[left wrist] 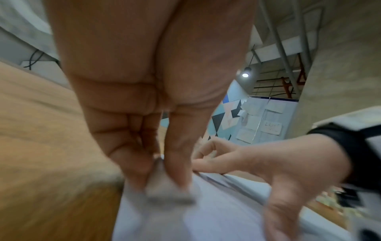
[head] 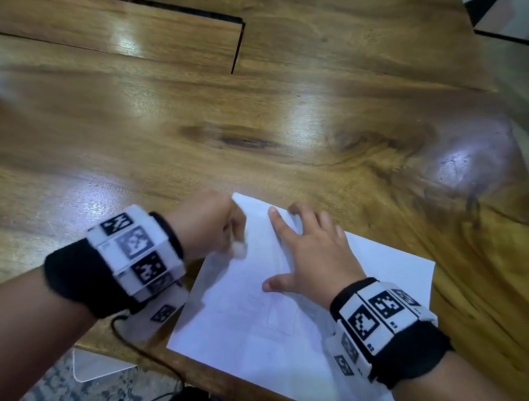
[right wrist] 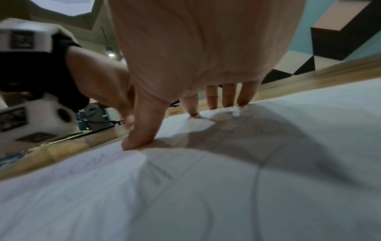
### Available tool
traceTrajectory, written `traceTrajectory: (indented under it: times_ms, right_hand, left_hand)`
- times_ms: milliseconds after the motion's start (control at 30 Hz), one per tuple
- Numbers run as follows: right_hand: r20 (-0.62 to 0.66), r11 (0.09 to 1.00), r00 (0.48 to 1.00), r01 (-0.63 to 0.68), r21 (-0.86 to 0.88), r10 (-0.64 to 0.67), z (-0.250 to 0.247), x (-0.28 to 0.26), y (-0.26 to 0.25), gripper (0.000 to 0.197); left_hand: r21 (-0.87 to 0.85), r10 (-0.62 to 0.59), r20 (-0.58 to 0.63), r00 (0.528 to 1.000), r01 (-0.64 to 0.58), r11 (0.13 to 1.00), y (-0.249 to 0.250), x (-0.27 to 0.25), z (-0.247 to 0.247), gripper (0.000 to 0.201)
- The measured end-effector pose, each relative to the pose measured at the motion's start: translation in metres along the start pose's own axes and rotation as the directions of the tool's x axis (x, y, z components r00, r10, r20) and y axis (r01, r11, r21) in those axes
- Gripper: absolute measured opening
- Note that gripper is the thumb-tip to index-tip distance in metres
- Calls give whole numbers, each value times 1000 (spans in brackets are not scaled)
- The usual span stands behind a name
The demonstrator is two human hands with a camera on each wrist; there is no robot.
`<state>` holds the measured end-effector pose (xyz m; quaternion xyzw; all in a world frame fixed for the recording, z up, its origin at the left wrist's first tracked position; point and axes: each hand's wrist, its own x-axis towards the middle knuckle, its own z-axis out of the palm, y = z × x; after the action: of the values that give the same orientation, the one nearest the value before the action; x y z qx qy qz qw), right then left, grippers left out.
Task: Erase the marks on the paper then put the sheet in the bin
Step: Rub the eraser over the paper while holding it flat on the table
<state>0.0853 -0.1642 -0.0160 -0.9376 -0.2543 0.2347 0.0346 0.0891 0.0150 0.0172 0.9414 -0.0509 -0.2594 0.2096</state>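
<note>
Pinching a small white eraser (head: 239, 250) in a narrow grip, the left hand (head: 205, 224) presses it onto the sheet's (head: 276, 345) left edge; the right hand (head: 313, 252), fingers spread flat, pins the faintly pencilled paper on the wooden table (head: 263, 130).

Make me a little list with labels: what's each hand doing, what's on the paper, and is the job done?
left hand: pinches a white eraser at the paper's left edge
right hand: fingers spread, pressing the paper flat
paper: on the wooden table, faint pencil marks on it
bin: not in view
job: not done; marks remain, sheet on the table
</note>
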Motion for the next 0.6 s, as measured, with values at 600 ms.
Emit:
traceTrajectory:
  times_ms: [600]
  right_hand:
    - [3,1000,1000,3,-24,-3,0,1,-1,109]
  left_hand:
    - [-48,6,-214,977,-17,999,4,21,-1,11]
